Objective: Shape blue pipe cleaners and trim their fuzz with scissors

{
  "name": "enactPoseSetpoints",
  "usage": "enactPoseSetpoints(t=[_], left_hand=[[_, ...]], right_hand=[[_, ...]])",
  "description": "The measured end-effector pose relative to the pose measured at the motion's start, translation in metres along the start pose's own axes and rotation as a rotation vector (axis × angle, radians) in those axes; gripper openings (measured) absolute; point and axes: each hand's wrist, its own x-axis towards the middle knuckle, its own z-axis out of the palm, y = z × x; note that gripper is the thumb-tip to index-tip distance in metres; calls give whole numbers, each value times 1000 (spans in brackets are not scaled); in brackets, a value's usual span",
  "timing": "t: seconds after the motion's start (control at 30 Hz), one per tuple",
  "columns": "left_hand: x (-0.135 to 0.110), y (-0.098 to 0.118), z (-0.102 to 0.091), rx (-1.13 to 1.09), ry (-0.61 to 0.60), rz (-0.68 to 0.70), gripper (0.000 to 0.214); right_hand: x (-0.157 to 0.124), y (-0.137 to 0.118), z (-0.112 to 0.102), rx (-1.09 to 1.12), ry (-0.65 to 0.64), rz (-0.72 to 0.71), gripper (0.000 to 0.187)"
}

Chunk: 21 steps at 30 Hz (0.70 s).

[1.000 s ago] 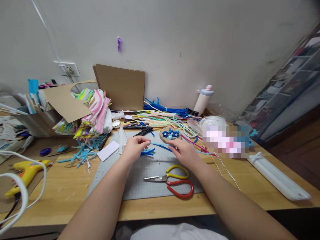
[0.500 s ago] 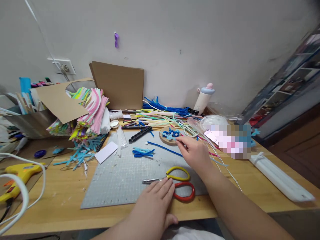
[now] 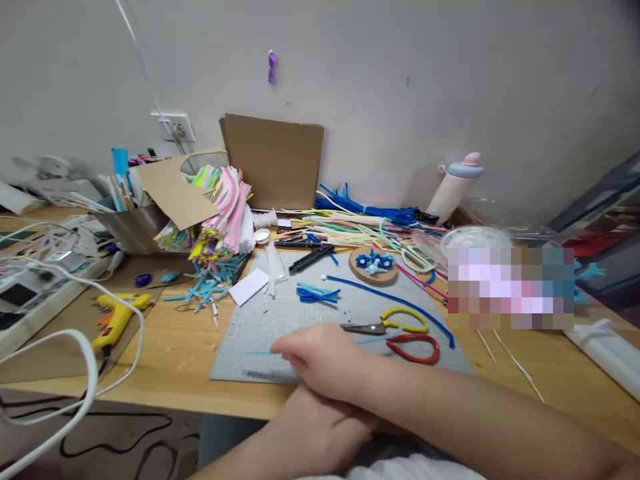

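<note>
My right hand [image 3: 323, 357] reaches across to the left, over my left hand, fingers pinched on a light-blue pipe cleaner [image 3: 261, 352]. One end of it points left over the mat. My left hand [image 3: 327, 427] lies low at the table edge; its fingers are hidden beneath my right hand and wrist. Scissors [image 3: 373, 328] with one yellow and one red handle lie just beyond my right wrist. Further back, a round brown disc [image 3: 357, 270] carries dark-blue flower shapes [image 3: 383, 260] and a light-blue piece [image 3: 373, 268]. A long blue pipe cleaner [image 3: 395, 301] crosses the grey mat [image 3: 250, 333].
Short blue pieces [image 3: 317, 293], a white card [image 3: 249, 287] and black pens [image 3: 311, 259] lie on the mat. Pipe cleaner bundles [image 3: 370, 212] line the wall. A yellow glue gun [image 3: 120, 320] with a white cable [image 3: 93, 373] is at left; a bottle [image 3: 453, 190] stands at back right.
My right hand has swung left and nearer, from the disc to above my left hand. The view has turned left, and the long blue pipe cleaner's right end is uncovered.
</note>
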Motion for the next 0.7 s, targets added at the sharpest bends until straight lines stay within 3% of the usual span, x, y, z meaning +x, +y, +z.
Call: enactPoseSetpoints(t=[0.1,0.23,0.33,0.47,0.7], left_hand=[[-60,-7,-9,58,313,-47,28],[-133,-18,-17,285,551,-416,25],[-163,-28,-25,449,728,-712,19],[-168,-42,-37,572,679,-883,11],[-162,-47,-36,500,634,-853,18]], right_hand=[[17,-10,27,120,-60,3,32],[25,-19,48,55,-108,-52,30],[21,-21,51,-24,-97,-100,28],[18,-19,51,-46,-71,-125,27],[17,-18,55,2,-46,-112,28]])
